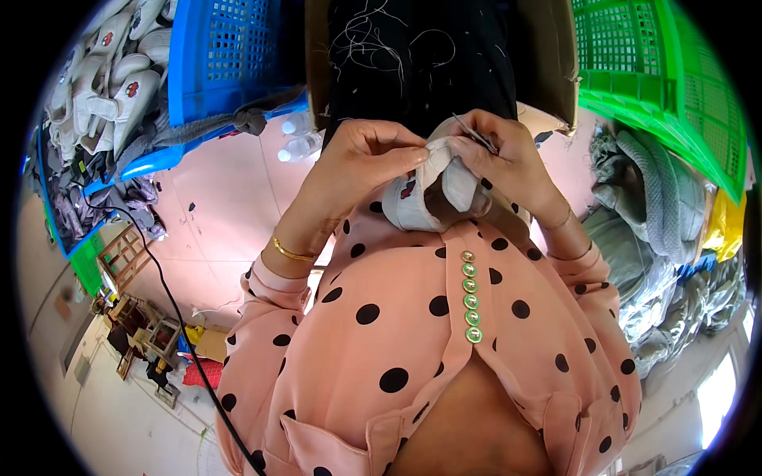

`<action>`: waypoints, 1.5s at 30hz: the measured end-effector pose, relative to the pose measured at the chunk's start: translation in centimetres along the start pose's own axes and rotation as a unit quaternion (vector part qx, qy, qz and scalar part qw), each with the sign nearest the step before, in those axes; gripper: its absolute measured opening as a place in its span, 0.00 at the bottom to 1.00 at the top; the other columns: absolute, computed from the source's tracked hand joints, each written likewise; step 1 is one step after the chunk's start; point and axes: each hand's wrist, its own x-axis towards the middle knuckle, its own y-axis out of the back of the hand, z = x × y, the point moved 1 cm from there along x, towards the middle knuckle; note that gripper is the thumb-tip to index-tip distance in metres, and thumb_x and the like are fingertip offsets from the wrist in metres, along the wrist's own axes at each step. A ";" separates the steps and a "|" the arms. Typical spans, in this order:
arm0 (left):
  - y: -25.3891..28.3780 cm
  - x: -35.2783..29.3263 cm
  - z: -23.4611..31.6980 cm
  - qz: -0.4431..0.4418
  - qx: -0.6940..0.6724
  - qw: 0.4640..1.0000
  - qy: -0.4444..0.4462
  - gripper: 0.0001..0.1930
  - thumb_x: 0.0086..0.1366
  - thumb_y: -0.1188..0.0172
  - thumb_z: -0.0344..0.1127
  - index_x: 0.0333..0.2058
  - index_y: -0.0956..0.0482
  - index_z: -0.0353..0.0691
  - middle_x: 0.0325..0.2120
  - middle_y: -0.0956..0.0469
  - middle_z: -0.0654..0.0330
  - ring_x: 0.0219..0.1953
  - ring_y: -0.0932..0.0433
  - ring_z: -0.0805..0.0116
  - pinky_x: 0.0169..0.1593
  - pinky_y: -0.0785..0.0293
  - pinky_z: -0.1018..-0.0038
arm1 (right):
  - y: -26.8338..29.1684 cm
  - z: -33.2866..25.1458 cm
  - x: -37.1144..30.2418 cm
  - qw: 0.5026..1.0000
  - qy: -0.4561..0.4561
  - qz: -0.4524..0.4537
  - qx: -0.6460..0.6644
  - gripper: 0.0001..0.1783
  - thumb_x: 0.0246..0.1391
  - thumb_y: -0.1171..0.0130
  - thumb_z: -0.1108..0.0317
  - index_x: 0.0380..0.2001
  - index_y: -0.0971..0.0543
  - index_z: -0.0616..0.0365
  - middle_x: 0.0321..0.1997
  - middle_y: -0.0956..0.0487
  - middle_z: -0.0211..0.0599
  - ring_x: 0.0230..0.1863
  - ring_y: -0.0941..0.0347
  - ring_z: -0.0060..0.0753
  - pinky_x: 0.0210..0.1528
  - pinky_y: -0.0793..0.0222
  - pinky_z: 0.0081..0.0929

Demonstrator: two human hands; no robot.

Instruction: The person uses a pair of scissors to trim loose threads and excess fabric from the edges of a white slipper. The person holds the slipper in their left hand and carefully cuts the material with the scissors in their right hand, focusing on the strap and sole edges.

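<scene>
A small white shoe upper with a red and dark patch on its side is held in front of my polka-dot shirt. My left hand pinches the top edge of the upper between thumb and fingers. On the other side, my right hand grips the same upper with its thumb. A thin metal tool, which looks like thread snips, also lies in the fingers of my right hand. Its blades point up and left, close to the upper's edge. The fingers partly hide the tool and the upper's far side.
Loose white threads lie on my dark trousers. A blue crate stands at the left, with many white shoe uppers beyond it. At the right are a green crate and grey bundles. A black cable runs down the left side.
</scene>
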 end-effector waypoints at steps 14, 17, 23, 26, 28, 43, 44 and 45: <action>-0.5 -0.7 -0.4 0.043 -0.103 0.993 0.031 0.08 0.58 0.35 0.28 0.35 0.16 0.30 0.26 0.19 0.59 0.26 0.24 0.76 0.34 0.28 0.83 | 1.8 -2.6 -0.8 0.818 0.277 0.085 -0.497 0.19 0.47 0.36 0.48 0.24 0.25 0.52 0.17 0.31 0.27 0.20 0.31 0.29 0.23 0.35 0.25; -0.7 -0.7 -0.3 0.051 -0.097 0.993 0.033 0.08 0.58 0.35 0.29 0.35 0.16 0.30 0.26 0.19 0.59 0.26 0.25 0.77 0.34 0.29 0.83 | 1.8 -2.6 -0.7 0.811 0.283 0.078 -0.507 0.19 0.47 0.36 0.48 0.24 0.25 0.52 0.16 0.31 0.26 0.21 0.31 0.28 0.23 0.35 0.25; -0.8 -0.7 -0.6 0.058 -0.104 0.992 0.029 0.09 0.58 0.35 0.29 0.36 0.16 0.30 0.26 0.19 0.59 0.26 0.25 0.77 0.34 0.29 0.83 | 1.9 -2.4 -0.6 0.815 0.286 0.072 -0.499 0.19 0.47 0.36 0.48 0.25 0.25 0.52 0.16 0.31 0.26 0.20 0.31 0.27 0.23 0.35 0.24; -0.8 -0.7 -0.6 0.055 -0.104 0.993 0.027 0.09 0.58 0.35 0.29 0.36 0.16 0.30 0.26 0.19 0.59 0.26 0.25 0.77 0.34 0.29 0.83 | 1.8 -2.6 -0.5 0.821 0.277 0.063 -0.495 0.18 0.47 0.36 0.49 0.25 0.25 0.52 0.16 0.30 0.26 0.20 0.31 0.27 0.23 0.35 0.24; -0.8 -0.7 -0.6 0.053 -0.109 0.992 0.026 0.09 0.58 0.35 0.29 0.36 0.16 0.30 0.26 0.19 0.59 0.26 0.24 0.76 0.34 0.29 0.83 | 1.8 -2.7 -0.5 0.825 0.273 0.057 -0.491 0.18 0.47 0.36 0.49 0.25 0.25 0.52 0.16 0.30 0.27 0.20 0.31 0.28 0.23 0.35 0.23; -1.1 -1.0 -0.7 0.043 -0.145 0.988 0.031 0.08 0.58 0.35 0.28 0.36 0.17 0.31 0.28 0.18 0.58 0.28 0.23 0.75 0.36 0.27 0.82 | 1.3 -2.7 -0.8 0.844 0.245 0.047 -0.476 0.16 0.49 0.37 0.52 0.26 0.24 0.53 0.17 0.28 0.30 0.20 0.29 0.31 0.23 0.34 0.26; -1.0 -0.9 -0.8 0.043 -0.143 0.988 0.028 0.07 0.58 0.35 0.28 0.36 0.16 0.32 0.28 0.18 0.58 0.30 0.22 0.75 0.37 0.26 0.81 | 1.5 -2.4 -0.8 0.851 0.236 0.039 -0.468 0.16 0.50 0.37 0.52 0.27 0.24 0.54 0.17 0.27 0.30 0.21 0.29 0.31 0.24 0.34 0.25; -1.0 -0.9 -0.8 0.043 -0.142 0.989 0.024 0.07 0.58 0.36 0.27 0.35 0.16 0.33 0.29 0.17 0.58 0.31 0.21 0.74 0.38 0.25 0.79 | 1.7 -2.2 -0.6 0.857 0.228 0.031 -0.461 0.17 0.51 0.37 0.52 0.27 0.24 0.55 0.18 0.27 0.31 0.21 0.29 0.32 0.24 0.33 0.24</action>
